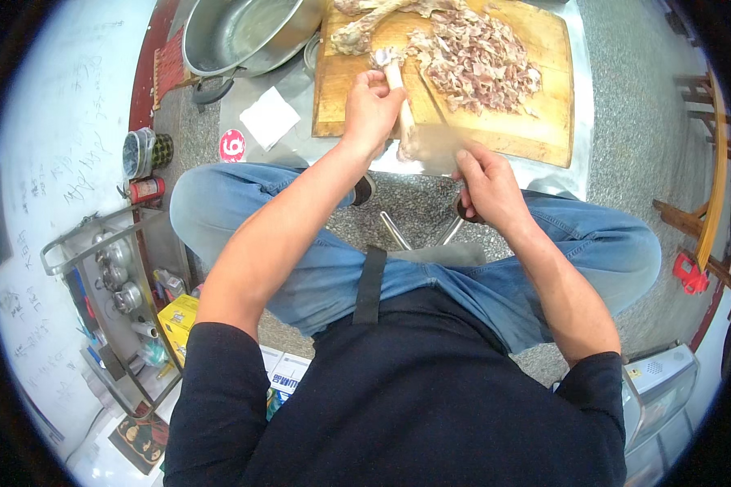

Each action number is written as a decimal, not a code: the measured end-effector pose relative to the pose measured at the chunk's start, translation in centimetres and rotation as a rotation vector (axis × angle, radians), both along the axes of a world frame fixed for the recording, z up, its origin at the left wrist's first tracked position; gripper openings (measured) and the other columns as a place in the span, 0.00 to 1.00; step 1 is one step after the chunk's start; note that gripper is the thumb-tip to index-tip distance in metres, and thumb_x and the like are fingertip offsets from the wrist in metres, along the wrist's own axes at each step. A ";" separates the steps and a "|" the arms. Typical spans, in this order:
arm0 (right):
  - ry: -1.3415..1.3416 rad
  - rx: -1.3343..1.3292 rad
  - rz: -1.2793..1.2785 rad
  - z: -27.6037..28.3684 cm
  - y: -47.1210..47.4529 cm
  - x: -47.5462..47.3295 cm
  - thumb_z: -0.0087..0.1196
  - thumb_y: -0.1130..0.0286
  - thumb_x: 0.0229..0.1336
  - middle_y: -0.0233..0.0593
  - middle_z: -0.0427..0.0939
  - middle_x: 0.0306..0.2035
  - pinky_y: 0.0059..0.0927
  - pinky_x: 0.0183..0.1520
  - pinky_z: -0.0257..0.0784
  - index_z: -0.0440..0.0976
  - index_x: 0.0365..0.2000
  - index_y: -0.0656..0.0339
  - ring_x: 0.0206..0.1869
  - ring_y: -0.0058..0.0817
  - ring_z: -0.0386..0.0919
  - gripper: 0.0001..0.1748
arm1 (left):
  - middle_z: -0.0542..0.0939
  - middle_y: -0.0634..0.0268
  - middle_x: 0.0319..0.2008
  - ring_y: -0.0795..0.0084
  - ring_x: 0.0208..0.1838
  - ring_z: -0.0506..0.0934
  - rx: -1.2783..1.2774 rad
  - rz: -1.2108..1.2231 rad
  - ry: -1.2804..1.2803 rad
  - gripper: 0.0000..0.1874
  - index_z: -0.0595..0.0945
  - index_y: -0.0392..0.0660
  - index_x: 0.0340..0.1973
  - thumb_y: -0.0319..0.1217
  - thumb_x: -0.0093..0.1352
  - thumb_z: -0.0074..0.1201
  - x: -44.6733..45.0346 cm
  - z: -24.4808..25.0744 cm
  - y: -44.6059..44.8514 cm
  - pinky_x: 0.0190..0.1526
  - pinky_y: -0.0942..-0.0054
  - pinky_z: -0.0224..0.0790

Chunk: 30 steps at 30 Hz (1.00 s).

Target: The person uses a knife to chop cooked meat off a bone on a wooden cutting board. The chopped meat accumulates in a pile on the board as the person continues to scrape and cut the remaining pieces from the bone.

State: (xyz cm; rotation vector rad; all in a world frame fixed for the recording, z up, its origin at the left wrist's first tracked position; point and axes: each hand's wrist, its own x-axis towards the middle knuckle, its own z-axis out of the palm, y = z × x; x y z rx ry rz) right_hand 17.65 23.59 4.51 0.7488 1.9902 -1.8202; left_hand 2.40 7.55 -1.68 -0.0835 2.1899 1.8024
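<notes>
My left hand (373, 111) is closed around the shaft of a long leg bone (407, 119), which is mostly bare with a knobbed end away from me. The bone's near end lies over the front edge of a wooden cutting board (512, 135). In my right hand (492, 182) is a knife (435, 100), its dark handle under my fingers. Its blade points away over the board, right of the bone, seen nearly edge-on and partly blurred. A pile of cut cooked meat (484, 64) lies beyond the blade. More bones with meat (356, 38) rest at the board's far left.
A large metal pot (280, 39) stands left of the board. On the metal tabletop (292, 143) lies a white paper napkin (270, 118). A lined waste bin (143, 152), a red fire extinguisher (146, 190) and a metal rack (106, 304) are to my left. Wooden furniture (714, 182) stands at right.
</notes>
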 end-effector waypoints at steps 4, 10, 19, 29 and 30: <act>0.102 0.247 0.080 1.2 0.6 0.2 0.52 0.65 0.72 0.53 0.84 0.37 0.40 0.37 0.79 0.76 0.62 0.61 0.29 0.37 0.83 0.22 | 0.78 0.62 0.34 0.74 0.28 0.77 0.269 0.018 -0.357 0.15 0.73 0.37 0.56 0.27 0.76 0.51 0.2 2.4 -0.3 0.27 0.73 0.73; 0.434 0.502 0.264 0.4 0.8 1.5 0.56 0.69 0.68 0.61 0.83 0.41 0.50 0.48 0.77 0.79 0.57 0.59 0.43 0.57 0.82 0.19 | 0.71 0.67 0.27 0.80 0.20 0.66 0.228 0.013 -0.492 0.12 0.73 0.41 0.36 0.35 0.80 0.44 1.5 3.9 -1.6 0.18 0.77 0.62; 0.460 0.704 0.429 -0.1 0.4 1.2 0.56 0.67 0.69 0.57 0.79 0.35 0.54 0.39 0.77 0.76 0.60 0.52 0.36 0.59 0.81 0.21 | 0.71 0.66 0.25 0.78 0.20 0.65 0.100 0.013 -0.467 0.17 0.74 0.39 0.33 0.37 0.81 0.45 1.8 4.2 -1.6 0.19 0.74 0.61; 0.411 1.001 0.586 1.1 3.0 0.8 0.55 0.68 0.70 0.51 0.78 0.35 0.50 0.36 0.77 0.73 0.63 0.47 0.32 0.54 0.81 0.23 | 0.72 0.67 0.21 0.74 0.23 0.68 -0.155 -0.177 -0.381 0.21 0.79 0.37 0.34 0.43 0.80 0.48 0.8 4.7 -2.4 0.24 0.68 0.66; 0.425 0.986 0.583 0.8 3.1 0.8 0.54 0.68 0.70 0.53 0.78 0.35 0.52 0.35 0.77 0.73 0.63 0.47 0.31 0.55 0.81 0.22 | 0.72 0.67 0.22 0.74 0.23 0.69 -0.169 -0.188 -0.390 0.21 0.80 0.37 0.35 0.44 0.80 0.47 0.7 5.1 -2.4 0.25 0.68 0.66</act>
